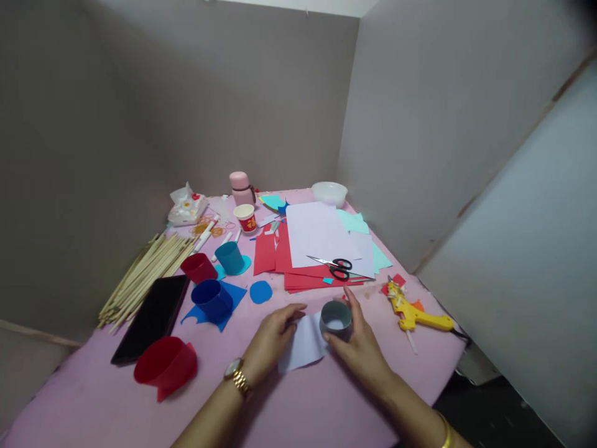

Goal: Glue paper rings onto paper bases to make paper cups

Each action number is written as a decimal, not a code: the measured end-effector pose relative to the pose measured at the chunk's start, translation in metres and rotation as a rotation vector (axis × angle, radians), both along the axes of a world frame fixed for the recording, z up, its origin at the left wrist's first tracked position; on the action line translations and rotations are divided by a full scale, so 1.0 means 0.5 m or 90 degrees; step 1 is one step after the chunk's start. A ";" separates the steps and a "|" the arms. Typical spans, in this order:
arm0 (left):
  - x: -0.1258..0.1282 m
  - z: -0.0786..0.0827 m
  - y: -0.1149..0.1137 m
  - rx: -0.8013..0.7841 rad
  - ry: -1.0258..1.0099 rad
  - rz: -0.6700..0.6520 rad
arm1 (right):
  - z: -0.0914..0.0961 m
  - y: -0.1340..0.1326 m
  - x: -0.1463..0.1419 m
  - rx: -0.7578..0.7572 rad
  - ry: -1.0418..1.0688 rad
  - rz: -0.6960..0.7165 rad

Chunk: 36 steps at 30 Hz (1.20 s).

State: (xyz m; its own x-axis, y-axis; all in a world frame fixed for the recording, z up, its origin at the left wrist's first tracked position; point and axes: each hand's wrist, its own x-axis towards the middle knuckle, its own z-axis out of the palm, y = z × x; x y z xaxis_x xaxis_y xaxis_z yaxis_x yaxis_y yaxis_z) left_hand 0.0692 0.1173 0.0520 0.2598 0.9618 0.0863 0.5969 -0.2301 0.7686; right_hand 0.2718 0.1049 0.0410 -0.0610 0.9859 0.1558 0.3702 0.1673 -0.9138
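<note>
A short grey paper tube (335,319) stands on a small white piece of paper (303,348) close to me. My right hand (361,348) curves round the tube, thumb at the near side and fingers at the far side. At the left edge of the white paper, my left hand (275,333) has its fingers bent, with thumb and forefinger at the paper; part of its fingers is hidden. Through the tube's open top, white shows at the bottom. Scissors (340,267) with black handles lie beyond, on white sheets (312,233).
To the right lies a yellow glue gun (420,316). On the left are red (168,367) and blue (212,302) paper tubes, a black tablet-like slab (152,320) and wooden sticks (144,274). A paper cup (245,219), pink flask (241,188) and white bowl (329,194) stand farther back.
</note>
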 end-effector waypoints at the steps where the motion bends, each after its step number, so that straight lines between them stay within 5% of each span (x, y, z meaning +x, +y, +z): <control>1: 0.004 -0.001 0.004 0.020 0.014 0.000 | -0.002 0.001 0.002 -0.002 -0.002 -0.010; 7: -0.025 -0.018 -0.078 0.135 0.142 0.072 | 0.012 -0.013 0.035 -0.013 -0.002 -0.099; 11: -0.026 -0.052 -0.139 0.154 0.262 -0.029 | 0.027 -0.018 0.030 -0.028 0.022 -0.121; 20: 0.006 -0.044 -0.079 0.241 0.329 -0.194 | 0.037 -0.027 -0.004 -0.010 -0.018 -0.091; 26: -0.060 -0.056 -0.113 0.323 0.336 -0.154 | 0.037 -0.035 0.018 -0.061 0.010 -0.107; 36: -0.051 -0.056 -0.130 0.320 0.335 -0.061 | 0.029 -0.036 -0.032 -0.011 -0.035 -0.046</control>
